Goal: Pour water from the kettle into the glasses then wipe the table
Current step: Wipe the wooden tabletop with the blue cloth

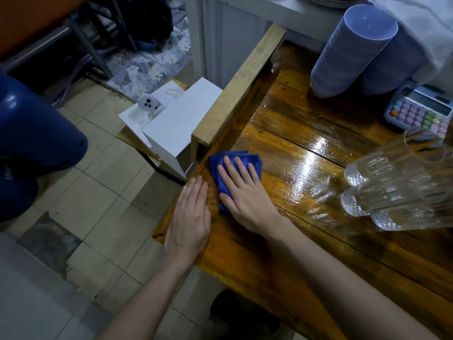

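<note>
Blue cloth point(213, 164) sits folded at frame centre, by the table's left edge; its long axis runs up-frame, leaning slightly right. Right hand point(241, 192) presses it flat, fingers straight and slightly spread. Left hand point(190, 217) lies flat on the table edge just beside it, fingers together. Table point(306, 253): glossy wood planks, wet sheen and glare mid-right. Three glasses point(392, 173) at right edge, embossed lettering unreadable. Beige floor tiles point(103, 192) at left
</note>
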